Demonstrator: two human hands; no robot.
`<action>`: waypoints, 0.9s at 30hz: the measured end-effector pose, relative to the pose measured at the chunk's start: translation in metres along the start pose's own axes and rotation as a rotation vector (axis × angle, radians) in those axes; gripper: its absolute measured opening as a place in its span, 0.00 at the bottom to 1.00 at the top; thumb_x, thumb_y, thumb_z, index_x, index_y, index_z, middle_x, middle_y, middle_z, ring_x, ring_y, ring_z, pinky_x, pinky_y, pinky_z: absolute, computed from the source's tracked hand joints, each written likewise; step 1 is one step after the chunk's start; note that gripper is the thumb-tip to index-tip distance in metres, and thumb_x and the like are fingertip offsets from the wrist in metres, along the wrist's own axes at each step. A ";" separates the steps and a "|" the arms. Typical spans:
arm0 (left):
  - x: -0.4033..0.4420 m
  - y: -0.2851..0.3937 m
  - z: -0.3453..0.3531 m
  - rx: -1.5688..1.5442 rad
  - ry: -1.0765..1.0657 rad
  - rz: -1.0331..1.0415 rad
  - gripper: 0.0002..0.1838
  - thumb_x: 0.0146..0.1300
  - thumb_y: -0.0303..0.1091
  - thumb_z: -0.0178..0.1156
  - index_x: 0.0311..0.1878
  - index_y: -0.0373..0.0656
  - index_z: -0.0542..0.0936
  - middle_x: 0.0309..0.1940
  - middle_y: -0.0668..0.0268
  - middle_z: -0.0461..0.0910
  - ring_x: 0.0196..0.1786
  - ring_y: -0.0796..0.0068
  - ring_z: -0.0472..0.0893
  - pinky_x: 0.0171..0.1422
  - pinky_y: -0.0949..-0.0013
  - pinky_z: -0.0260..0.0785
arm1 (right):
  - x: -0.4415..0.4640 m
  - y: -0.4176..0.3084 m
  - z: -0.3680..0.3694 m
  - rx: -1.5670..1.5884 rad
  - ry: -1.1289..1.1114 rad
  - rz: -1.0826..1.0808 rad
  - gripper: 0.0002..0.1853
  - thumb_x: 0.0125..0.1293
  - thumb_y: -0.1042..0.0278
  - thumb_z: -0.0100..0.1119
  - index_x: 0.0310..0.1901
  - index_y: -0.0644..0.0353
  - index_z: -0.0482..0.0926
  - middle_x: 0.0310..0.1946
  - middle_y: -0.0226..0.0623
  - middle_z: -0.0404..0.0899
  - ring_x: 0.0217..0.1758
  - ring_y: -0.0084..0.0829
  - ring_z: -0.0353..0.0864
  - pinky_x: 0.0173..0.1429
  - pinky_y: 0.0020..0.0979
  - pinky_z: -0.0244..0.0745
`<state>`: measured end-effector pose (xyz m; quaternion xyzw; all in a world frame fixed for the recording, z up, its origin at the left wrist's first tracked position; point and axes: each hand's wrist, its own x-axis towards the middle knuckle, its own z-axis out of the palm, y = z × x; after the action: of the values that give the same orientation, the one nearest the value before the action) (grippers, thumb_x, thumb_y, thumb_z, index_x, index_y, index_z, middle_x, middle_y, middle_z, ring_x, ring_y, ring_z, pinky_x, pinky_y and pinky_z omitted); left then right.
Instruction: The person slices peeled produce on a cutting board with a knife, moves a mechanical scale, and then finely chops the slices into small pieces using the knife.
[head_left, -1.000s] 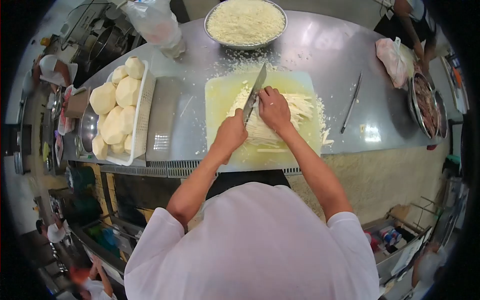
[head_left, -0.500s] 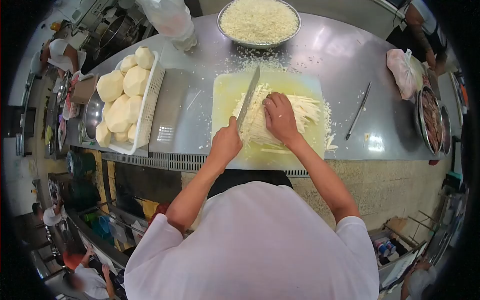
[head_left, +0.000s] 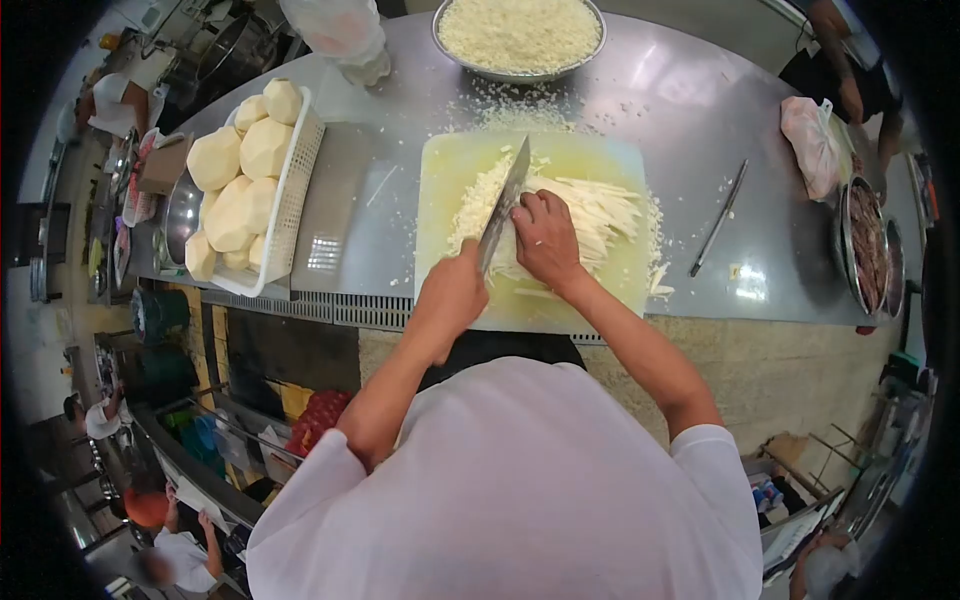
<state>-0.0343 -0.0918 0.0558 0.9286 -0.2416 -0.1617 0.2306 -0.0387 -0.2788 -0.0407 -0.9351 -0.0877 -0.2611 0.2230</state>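
Note:
My left hand [head_left: 452,292] is closed around the handle of a wide-bladed kitchen knife [head_left: 506,203]. The blade points away from me, its edge down by the cut ends of pale vegetable strips [head_left: 603,212]. Curled over those strips is my right hand [head_left: 547,240], fingertips tucked close to the blade's right side. Small diced pieces [head_left: 474,207] lie left of the knife. All this rests on a yellowish-white cutting board [head_left: 432,165]. The fingers of my right hand partly hide the strips beneath.
Beyond the board stands a metal bowl [head_left: 520,76] heaped with diced pieces. A white basket [head_left: 297,190] at left holds peeled root vegetables [head_left: 232,213]. A thin metal tool [head_left: 718,218] lies at right, near a plastic bag [head_left: 808,145] and a bowl of brown strips [head_left: 866,245].
My right hand has shifted left on the strips, nearer the blade. The knife has drawn slightly toward me, its blade now beside my fingertips. The view has moved a little.

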 end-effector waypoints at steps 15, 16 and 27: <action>-0.011 0.011 0.039 -0.120 -0.012 -0.174 0.13 0.62 0.21 0.54 0.48 0.28 0.67 0.25 0.34 0.79 0.34 0.30 0.81 0.40 0.38 0.72 | -0.003 -0.001 0.001 -0.005 -0.037 0.010 0.14 0.56 0.75 0.61 0.46 0.61 0.80 0.49 0.45 0.76 0.57 0.50 0.74 0.62 0.48 0.70; 0.003 0.002 0.058 -0.092 0.032 -0.160 0.11 0.66 0.24 0.54 0.47 0.29 0.67 0.25 0.34 0.78 0.34 0.30 0.81 0.40 0.37 0.71 | -0.002 0.000 0.002 0.006 -0.019 0.011 0.14 0.55 0.74 0.61 0.45 0.61 0.80 0.49 0.45 0.76 0.57 0.50 0.74 0.61 0.48 0.70; 0.013 0.010 0.060 -0.138 0.047 -0.193 0.11 0.67 0.24 0.55 0.48 0.31 0.67 0.27 0.34 0.79 0.36 0.29 0.81 0.42 0.35 0.70 | -0.002 -0.001 -0.001 0.009 -0.021 0.006 0.14 0.54 0.75 0.62 0.44 0.62 0.79 0.48 0.45 0.76 0.57 0.51 0.74 0.61 0.48 0.70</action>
<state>-0.0516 -0.1273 0.0075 0.9331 -0.1339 -0.1774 0.2828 -0.0409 -0.2787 -0.0403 -0.9370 -0.0883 -0.2503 0.2270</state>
